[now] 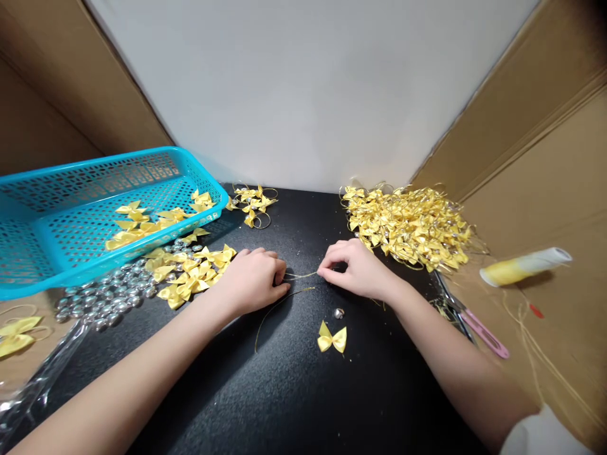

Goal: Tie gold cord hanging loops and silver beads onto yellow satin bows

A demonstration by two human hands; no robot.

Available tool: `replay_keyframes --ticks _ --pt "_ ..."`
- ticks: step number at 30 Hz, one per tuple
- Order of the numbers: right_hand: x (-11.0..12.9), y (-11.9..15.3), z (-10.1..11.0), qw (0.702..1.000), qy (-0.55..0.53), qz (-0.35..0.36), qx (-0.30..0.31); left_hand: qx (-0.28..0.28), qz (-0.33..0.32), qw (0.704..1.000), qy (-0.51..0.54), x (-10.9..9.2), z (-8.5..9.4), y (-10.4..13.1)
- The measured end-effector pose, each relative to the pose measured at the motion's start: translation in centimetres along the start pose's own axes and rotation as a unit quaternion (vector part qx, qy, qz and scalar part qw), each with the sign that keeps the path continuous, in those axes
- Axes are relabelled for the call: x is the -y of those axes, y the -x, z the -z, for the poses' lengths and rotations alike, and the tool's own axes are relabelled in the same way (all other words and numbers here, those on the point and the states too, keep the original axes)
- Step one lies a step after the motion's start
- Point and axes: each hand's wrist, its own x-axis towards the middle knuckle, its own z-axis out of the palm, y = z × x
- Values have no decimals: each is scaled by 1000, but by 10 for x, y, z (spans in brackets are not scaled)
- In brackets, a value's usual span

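Observation:
A thin gold cord (301, 276) stretches between my two hands over the black table. My left hand (258, 281) is closed on one end of it, palm down, beside a pile of yellow bows (196, 275). The other end is pinched between the thumb and forefinger of my right hand (351, 268). Below the stretched part, a loose cord end (272, 309) curves over the table under my left hand. A small silver bell (339, 313) lies in front of my right hand, with a single yellow bow (332, 338) just below it.
A blue basket (215, 212) with yellow bows stands at the left, silver bells (107, 294) before it. Corded bows (256, 202) lie at the back, and a large heap (412, 224) at the back right. Pink-handled scissors (484, 332) and a cord spool (526, 265) are at the right.

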Motion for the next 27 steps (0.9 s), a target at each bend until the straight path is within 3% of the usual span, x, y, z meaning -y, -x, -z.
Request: replay_keyframes --ticks 4,9,12,14,16,19,21,25,27 --pt "0 0 -2 1000 8 22 -12 -74 -6 997 -23 1 2 4" --pt "4 0 -4 999 9 39 -29 -98 -135 964 208 -1 -3 -4" --pt "3 0 -5 998 -2 42 -47 -87 -112 928 344 -4 -9 -10" --pt "2 0 -6 997 -8 42 -58 -65 -68 896 434 -4 -14 -13" --pt "1 0 -7 997 -10 42 -71 -50 -31 841 538 -3 -20 -15" --pt "1 -1 -11 995 -7 43 -89 -71 10 753 654 -3 -30 -18" --pt "3 0 -14 994 0 45 -96 -90 26 726 682 -4 -37 -20" --pt "7 0 -17 993 24 55 -102 -112 42 713 691 -7 -39 -19" --pt "9 1 -16 992 39 61 -105 -118 33 738 664 -8 -35 -16"
